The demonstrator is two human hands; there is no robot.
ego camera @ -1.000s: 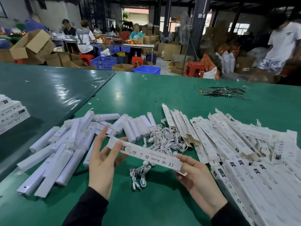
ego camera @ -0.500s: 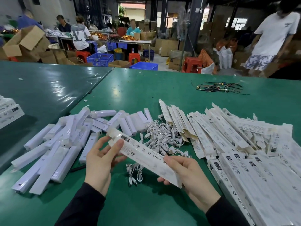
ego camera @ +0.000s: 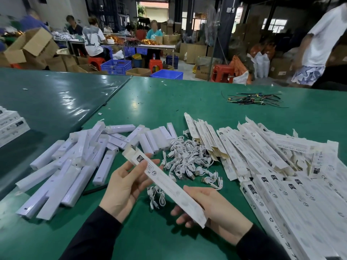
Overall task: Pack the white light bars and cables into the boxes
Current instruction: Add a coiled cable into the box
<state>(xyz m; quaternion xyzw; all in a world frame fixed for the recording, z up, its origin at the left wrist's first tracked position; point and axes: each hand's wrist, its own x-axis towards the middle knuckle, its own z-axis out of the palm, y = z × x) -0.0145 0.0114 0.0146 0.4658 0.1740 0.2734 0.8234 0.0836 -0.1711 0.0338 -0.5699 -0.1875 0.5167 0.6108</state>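
I hold one long white printed box slantwise over the green table. My left hand grips its upper end, where the flap stands open. My right hand holds its lower end from underneath. A heap of white light bars lies to the left. A pile of coiled white cables sits in the middle, and one loose cable lies under the held box. Many flat and folded boxes cover the right side.
The green table stretches ahead, with a bundle of dark wires at the far right. Stacked packed boxes sit at the left edge. People work at tables behind, and a person in a white shirt walks past at right.
The box has tilted steeper, its upper end rising to the left and its lower end dropping toward me. My view has shifted slightly lower and closer.
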